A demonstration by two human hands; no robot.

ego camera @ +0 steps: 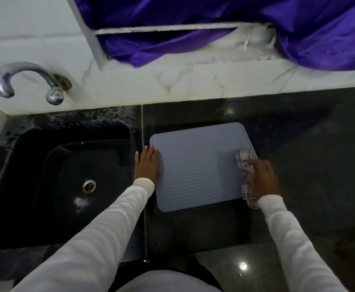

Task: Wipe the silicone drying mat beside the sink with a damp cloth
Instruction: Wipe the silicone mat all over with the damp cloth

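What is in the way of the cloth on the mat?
Nothing visible. The right hand holds the checked cloth at the right edge of the grey mat. The ridged surface stretching left is bare up to the left hand, which rests flat on the mat's left edge beside the sink.

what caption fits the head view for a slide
Left hand steadies the grey silicone drying mat while the right hand wipes it with a checked cloth.

Grey wavy mat, checked cloth
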